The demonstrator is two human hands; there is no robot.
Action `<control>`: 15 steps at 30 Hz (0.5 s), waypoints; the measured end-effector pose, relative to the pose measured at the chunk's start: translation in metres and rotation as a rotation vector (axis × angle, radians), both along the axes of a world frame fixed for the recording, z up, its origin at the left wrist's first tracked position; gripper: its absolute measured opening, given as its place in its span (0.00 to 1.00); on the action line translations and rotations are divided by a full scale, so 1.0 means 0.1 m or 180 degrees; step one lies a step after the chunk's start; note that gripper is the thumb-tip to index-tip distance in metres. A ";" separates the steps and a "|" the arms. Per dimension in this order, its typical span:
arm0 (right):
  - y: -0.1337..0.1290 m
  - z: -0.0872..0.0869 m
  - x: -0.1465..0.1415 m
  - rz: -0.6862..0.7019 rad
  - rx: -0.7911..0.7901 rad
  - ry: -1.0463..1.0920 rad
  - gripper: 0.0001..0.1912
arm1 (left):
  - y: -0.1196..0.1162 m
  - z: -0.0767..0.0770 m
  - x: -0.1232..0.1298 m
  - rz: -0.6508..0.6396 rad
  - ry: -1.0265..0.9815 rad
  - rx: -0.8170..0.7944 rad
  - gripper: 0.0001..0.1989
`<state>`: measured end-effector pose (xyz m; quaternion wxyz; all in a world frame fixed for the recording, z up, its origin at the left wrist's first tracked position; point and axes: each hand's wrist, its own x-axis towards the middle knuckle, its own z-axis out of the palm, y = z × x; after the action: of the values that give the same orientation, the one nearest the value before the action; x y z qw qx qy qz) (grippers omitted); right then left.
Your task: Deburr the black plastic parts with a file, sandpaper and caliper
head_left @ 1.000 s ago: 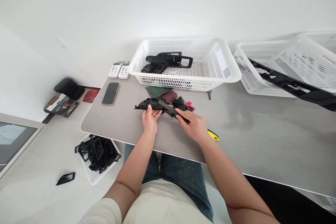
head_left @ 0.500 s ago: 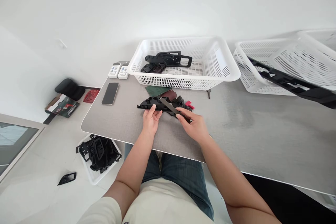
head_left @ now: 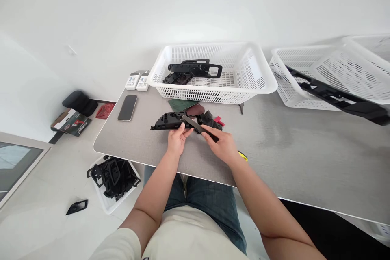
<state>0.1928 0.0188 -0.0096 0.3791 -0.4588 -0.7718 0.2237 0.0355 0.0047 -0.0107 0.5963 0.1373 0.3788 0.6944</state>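
My left hand [head_left: 177, 140] is closed on the near edge of a black plastic trim part [head_left: 167, 121], which is held above the table's front area. My right hand [head_left: 219, 142] grips a flat, dark bar [head_left: 195, 124] that looks like a file. The bar slants up to the left, its far end over the trim part; whether it touches cannot be made out. Behind the hands lie a green sheet [head_left: 178, 105] and a brown-red sheet [head_left: 195, 109]. A crumpled black thing [head_left: 207, 118] and a small red piece [head_left: 219, 120] lie right of the trim part.
A white basket [head_left: 213, 93] with black parts stands at the back. More white baskets [head_left: 292, 93] are on the right, a long black part [head_left: 341, 96] across them. A phone [head_left: 127, 108] lies left. A yellow-handled tool [head_left: 243, 155] sits by my right wrist. A filled bin [head_left: 111, 207] is on the floor.
The trim part has shifted left and turned in my left hand. The bar has moved slightly left with my right hand. More of the yellow-handled tool now shows.
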 end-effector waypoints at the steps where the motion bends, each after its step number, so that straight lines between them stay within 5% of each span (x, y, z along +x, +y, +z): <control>1: 0.00 0.00 0.01 -0.0039 0.0124 -0.0102 0.16 | 0.00 -0.01 0.00 0.0125 0.0011 0.0000 0.11; 8: -0.03 0.05 0.05 0.0113 0.0819 -0.0732 0.15 | 0.03 -0.07 0.01 0.0556 0.0285 0.0228 0.22; 15: -0.04 0.04 0.04 -0.0042 0.0821 -0.0896 0.15 | 0.05 -0.12 0.01 0.0824 0.0409 0.0197 0.23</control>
<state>0.1969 0.0145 -0.0056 0.3245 -0.4383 -0.8365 0.0540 0.0363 0.0099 -0.0222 0.4718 0.1498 0.4091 0.7665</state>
